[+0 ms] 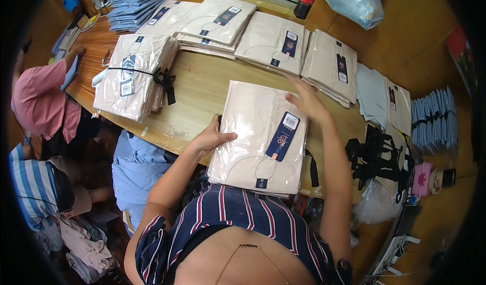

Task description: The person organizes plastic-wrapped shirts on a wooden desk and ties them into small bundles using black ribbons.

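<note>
A flat stack of cream folded garments in clear plastic bags [248,128] rests at the table's front edge, against my striped top. On its upper bag lies a navy hang tag [283,136] with a thin string loop. My left hand [215,137] grips the stack's left edge, thumb on top and fingers hidden beneath. A bit of black strap shows beside that hand. At the stack's far right corner is my right hand [308,103], its fingers stretched out and its thumb by the bag's edge. A black strap end [313,169] hangs right of the stack.
Left on the table [202,75] stands a bundle of bagged garments [114,82] tied with black strap. More cream stacks [271,37] line the back, near a cola bottle [306,1]. Black straps [377,153] lie at right. Two people [45,97] are at the left.
</note>
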Demonstrator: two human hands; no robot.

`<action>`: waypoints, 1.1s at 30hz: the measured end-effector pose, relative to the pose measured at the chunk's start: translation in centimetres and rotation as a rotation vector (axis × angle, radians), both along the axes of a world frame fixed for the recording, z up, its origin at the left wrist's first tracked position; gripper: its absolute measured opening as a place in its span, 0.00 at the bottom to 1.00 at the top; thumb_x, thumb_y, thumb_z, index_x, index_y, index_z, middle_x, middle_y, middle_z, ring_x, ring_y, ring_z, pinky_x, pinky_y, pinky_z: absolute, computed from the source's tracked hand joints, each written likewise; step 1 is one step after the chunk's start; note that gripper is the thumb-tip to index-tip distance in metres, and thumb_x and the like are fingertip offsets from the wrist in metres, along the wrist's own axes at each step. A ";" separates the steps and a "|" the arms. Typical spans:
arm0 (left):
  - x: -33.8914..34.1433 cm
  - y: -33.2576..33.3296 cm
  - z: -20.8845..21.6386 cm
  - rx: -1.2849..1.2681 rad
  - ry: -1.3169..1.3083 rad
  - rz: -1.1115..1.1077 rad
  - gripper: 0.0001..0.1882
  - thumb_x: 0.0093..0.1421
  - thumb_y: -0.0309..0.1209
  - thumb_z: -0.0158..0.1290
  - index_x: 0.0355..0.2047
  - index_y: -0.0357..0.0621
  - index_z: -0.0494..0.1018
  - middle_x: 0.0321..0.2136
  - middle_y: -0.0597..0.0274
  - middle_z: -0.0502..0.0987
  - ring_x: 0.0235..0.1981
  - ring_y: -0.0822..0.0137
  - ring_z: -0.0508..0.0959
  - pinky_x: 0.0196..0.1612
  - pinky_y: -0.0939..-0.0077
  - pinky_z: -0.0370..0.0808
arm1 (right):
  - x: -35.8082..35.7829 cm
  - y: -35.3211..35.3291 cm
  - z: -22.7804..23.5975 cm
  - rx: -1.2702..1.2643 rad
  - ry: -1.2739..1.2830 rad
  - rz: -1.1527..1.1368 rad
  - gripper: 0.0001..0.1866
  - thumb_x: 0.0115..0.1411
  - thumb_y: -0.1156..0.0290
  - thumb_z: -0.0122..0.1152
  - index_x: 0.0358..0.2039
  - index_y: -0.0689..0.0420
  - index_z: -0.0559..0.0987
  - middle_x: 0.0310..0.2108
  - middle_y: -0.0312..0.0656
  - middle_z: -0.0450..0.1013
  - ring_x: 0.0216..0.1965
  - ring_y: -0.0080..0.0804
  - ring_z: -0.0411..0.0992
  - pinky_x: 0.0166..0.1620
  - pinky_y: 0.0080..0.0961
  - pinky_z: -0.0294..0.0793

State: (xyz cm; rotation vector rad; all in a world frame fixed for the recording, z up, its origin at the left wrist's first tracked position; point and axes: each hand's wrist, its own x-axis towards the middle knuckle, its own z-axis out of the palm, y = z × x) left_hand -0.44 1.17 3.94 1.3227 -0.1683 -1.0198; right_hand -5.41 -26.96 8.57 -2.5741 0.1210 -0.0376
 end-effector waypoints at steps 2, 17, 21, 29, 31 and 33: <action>0.1 0.3 -0.7 0.026 -0.022 0.014 0.44 0.41 0.22 0.57 0.50 0.26 0.38 0.44 0.39 0.59 0.44 0.58 0.67 0.43 0.73 0.68 | 4.9 -0.4 0.6 0.169 0.401 0.189 0.35 0.54 0.45 0.40 0.52 0.62 0.56 0.53 0.53 0.52 0.55 0.40 0.52 0.55 0.25 0.49; 1.0 6.3 -1.8 -0.008 -0.289 0.173 0.16 0.57 0.35 0.40 0.39 0.36 0.69 0.38 0.58 0.71 0.42 0.68 0.68 0.47 0.74 0.61 | -0.4 -0.2 -1.3 0.302 0.121 0.011 0.22 0.56 0.57 0.42 0.44 0.62 0.66 0.42 0.50 0.66 0.43 0.37 0.64 0.46 0.22 0.61; 2.4 10.1 -1.3 -0.381 0.048 0.229 0.14 0.57 0.39 0.41 0.26 0.40 0.70 0.34 0.56 0.73 0.42 0.60 0.69 0.49 0.67 0.61 | -11.3 -3.5 -2.8 0.320 0.118 -0.340 0.17 0.51 0.69 0.51 0.42 0.62 0.68 0.43 0.43 0.64 0.43 0.29 0.64 0.45 0.21 0.62; 4.5 5.5 0.8 -0.644 -0.061 0.131 0.18 0.49 0.24 0.51 0.41 0.39 0.63 0.34 0.66 0.65 0.33 0.71 0.64 0.43 0.75 0.61 | -18.0 3.9 -8.3 0.034 -0.134 -0.458 0.06 0.43 0.77 0.55 0.24 0.61 0.70 0.29 0.45 0.68 0.32 0.42 0.66 0.39 0.32 0.64; 5.3 4.7 -1.7 -0.648 0.012 0.186 0.15 0.49 0.19 0.48 0.40 0.38 0.64 0.34 0.65 0.67 0.31 0.72 0.64 0.37 0.81 0.62 | -18.5 3.5 -6.6 0.155 -0.193 -0.608 0.03 0.46 0.76 0.51 0.23 0.62 0.69 0.19 0.47 0.70 0.22 0.44 0.69 0.29 0.33 0.67; 6.4 4.9 -4.9 -0.805 0.208 0.222 0.11 0.49 0.16 0.45 0.34 0.38 0.65 0.30 0.64 0.66 0.29 0.72 0.64 0.33 0.82 0.63 | -21.4 0.7 -6.8 0.125 -0.147 -0.716 0.04 0.48 0.75 0.49 0.24 0.61 0.69 0.22 0.47 0.71 0.24 0.42 0.70 0.27 0.30 0.67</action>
